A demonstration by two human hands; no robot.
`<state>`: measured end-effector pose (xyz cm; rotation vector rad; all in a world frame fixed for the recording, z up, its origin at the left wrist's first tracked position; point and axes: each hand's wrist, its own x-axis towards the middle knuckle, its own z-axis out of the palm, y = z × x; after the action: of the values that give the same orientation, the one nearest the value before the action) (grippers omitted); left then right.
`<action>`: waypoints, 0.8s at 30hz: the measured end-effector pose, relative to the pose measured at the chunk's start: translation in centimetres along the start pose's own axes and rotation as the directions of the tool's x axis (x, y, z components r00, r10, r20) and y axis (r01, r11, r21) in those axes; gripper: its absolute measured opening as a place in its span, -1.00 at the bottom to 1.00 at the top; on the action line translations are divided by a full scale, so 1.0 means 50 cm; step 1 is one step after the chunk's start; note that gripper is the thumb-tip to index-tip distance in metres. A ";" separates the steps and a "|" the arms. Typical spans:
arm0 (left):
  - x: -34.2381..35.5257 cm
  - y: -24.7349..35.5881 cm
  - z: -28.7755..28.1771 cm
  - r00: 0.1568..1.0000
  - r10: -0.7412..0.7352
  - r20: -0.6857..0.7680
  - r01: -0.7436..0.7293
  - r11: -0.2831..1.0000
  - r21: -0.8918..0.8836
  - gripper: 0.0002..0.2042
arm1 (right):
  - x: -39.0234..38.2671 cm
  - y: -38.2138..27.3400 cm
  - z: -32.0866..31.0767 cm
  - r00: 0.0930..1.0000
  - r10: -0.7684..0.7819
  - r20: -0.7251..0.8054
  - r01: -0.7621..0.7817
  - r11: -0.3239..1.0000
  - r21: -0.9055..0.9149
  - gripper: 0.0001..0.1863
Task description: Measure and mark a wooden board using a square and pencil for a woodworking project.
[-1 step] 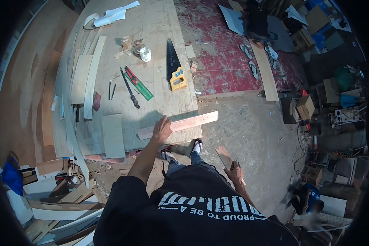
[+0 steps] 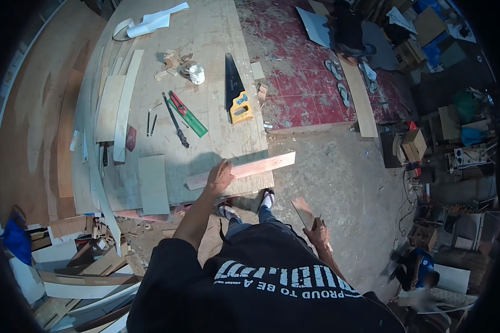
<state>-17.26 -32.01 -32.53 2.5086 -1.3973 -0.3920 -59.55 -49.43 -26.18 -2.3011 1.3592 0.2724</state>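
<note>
- At the far left of the workbench [image 2: 216, 50], a big plywood sheet, narrow offcut strips [image 2: 122, 102] lie in a loose stack, with a flat grey panel [image 2: 153, 184] just beside them near the front edge.
- Further right on the bench lie two pencils [image 2: 151, 122], a dark-handled tool [image 2: 176, 123] and a green level with a red edge [image 2: 187, 114], close together and untouched.
- Beyond them sit small wood blocks [image 2: 171, 61] and a white tape roll [image 2: 196, 74]; a handsaw with a yellow handle [image 2: 236, 91] lies to their right, blade pointing away from the person.
- The left hand [image 2: 219, 177] rests palm-down on a long pale wooden batten [image 2: 241, 169], fingers spread flat, pressing rather than gripping.
- The batten lies across the bench's front right corner, its right end hanging out past the edge over the concrete floor [image 2: 338, 172].
- The right hand [image 2: 318, 232] hangs low beside the person's hip, fingers closed around a short wooden board [image 2: 304, 212] that points up and forward.
- The step in hand looks like steadying the batten on the bench while the second piece is carried.
- Any next move would call for a firm downward press from the left hand, since the overhanging end could tip the batten.
- Feet in sandals [image 2: 247, 204] stand close against the bench edge.
</note>
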 end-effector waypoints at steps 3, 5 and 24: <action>-0.015 -0.015 0.018 1.000 -0.022 0.014 0.025 0.968 -0.249 -0.69 | 0.024 -0.017 0.001 1.000 0.023 0.006 -0.023 0.998 0.053 -0.43; -0.042 -0.006 0.002 1.000 0.000 -0.001 0.000 0.891 -0.454 -0.74 | 0.044 -0.029 -0.002 0.999 0.035 -0.007 -0.034 0.994 0.101 -0.39; -0.070 0.225 0.151 0.593 -0.722 0.356 0.084 -0.385 -0.919 -0.78 | 0.264 -0.391 -0.006 0.725 -0.679 -0.117 0.684 0.691 0.233 -0.25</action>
<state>-30.51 -35.41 -35.38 1.2436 0.4819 -0.6134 -36.09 -51.76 -25.58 -2.3886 0.4126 -0.1720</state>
